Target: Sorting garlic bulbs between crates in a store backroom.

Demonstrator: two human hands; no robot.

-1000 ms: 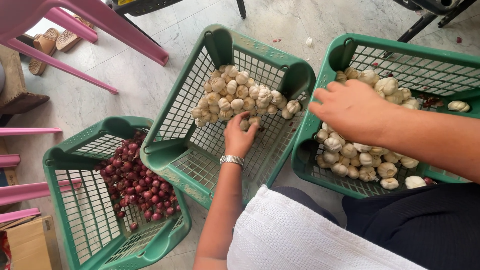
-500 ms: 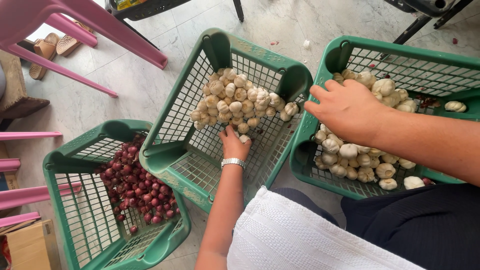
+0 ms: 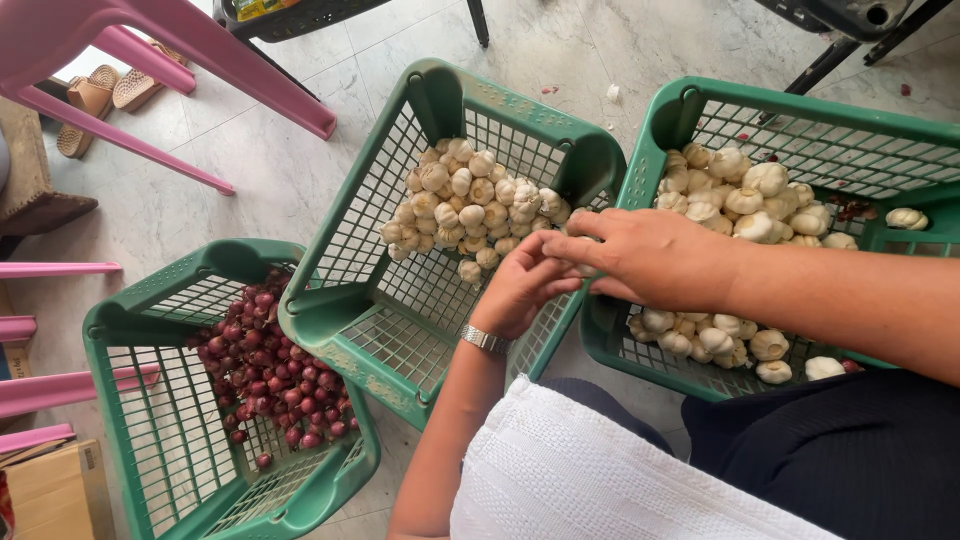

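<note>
Garlic bulbs [image 3: 480,205] fill the middle basket [image 3: 330,330], the landmark; to its right a fuller garlic basket [image 3: 660,130], to its left shallots [image 3: 265,375]. Both hands have just met over its right rim: right hand [image 3: 650,258] curled, left hand [image 3: 520,290] pinching, contents hidden.

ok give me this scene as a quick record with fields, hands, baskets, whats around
left hand: over the middle basket's near edge, fingers curled, meeting the right hand; a wristwatch on the wrist
right hand: over the gap between the middle basket and right basket, fingertips at the left hand
held item: hidden between the hands
middle basket: green, tilted, garlic bulbs
right basket: green, larger garlic bulbs
left basket: green, small red onions
lap: white towel
floor: pale marble
</note>
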